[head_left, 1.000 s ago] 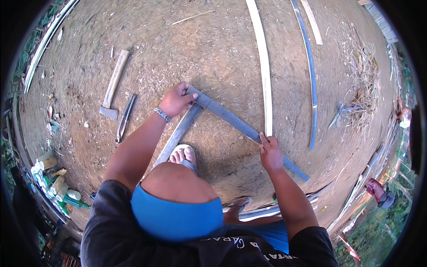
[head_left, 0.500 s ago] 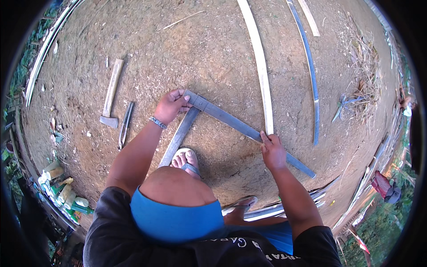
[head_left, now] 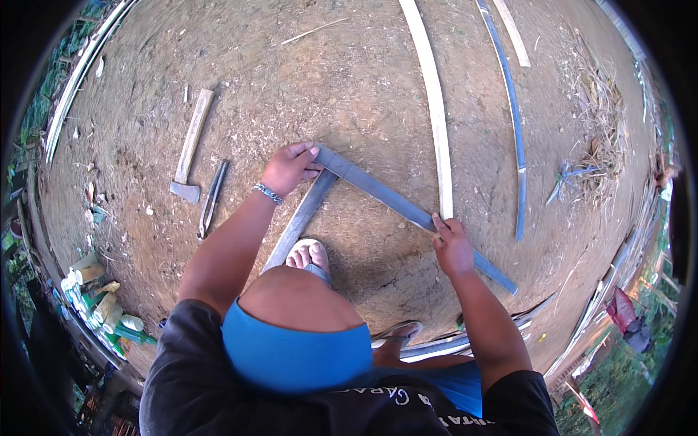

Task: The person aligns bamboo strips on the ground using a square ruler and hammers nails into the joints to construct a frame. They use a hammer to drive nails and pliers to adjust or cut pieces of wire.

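A long grey-blue bamboo slat runs slantwise in front of me, from upper left down to the right. My left hand pinches its far-left end between thumb and fingers. Farther along, my right hand is closed around the slat, whose tail sticks out past the wrist. A second greyish slat passes beneath the first one near my left hand and reaches back to my knee. My sandalled foot is beside this lower slat; the knee hides its near end.
On the dirt ground to the left lie a wooden-handled hatchet and dark pincers. A pale long strip and a blue-grey strip stretch away at right. Bottles are at lower left, dry straw at far right.
The view has shifted slightly, so the ground things appear a little farther right. My left thumb sits nearer the slat's tip; both hands keep their hold.
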`<state>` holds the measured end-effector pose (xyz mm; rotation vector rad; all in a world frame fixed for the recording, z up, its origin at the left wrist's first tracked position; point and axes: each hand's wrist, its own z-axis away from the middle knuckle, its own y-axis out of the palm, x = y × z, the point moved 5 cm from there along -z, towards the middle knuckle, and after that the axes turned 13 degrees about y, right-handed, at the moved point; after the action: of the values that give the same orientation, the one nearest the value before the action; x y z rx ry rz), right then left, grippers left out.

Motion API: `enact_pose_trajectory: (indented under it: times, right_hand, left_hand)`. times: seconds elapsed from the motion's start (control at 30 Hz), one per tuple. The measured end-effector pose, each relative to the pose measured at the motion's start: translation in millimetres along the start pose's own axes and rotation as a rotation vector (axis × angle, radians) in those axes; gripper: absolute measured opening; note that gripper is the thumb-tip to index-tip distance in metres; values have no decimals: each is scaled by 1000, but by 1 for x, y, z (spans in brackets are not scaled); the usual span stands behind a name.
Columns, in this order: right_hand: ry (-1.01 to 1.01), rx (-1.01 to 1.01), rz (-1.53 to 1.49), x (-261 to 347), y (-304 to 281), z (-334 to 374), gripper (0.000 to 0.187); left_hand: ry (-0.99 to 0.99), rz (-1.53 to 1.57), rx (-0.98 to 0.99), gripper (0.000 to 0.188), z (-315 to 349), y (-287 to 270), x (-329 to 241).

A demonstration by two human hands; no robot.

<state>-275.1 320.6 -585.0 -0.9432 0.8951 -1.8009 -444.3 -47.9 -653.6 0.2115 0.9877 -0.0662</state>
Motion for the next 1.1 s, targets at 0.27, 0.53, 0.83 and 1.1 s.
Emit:
enact_pose_trajectory:
  times: [0.27, 0.53, 0.83, 1.1]
  right_hand:
    - [-5, 102, -32, -1, -5, -8, 63]
    - [29, 173, -38, 2, -8, -11, 65]
    - [-10, 40, 79, 11, -6, -2, 64]
    - [-27, 26, 58, 2, 1, 0, 64]
  left_hand:
    - [-30, -53, -13, 45, 2, 4, -9]
    - [-53, -58, -13, 42, 2, 6, -14]
    - [31, -175, 31, 31, 6, -2, -13]
    - [145, -342, 1, 28, 7, 0, -8]
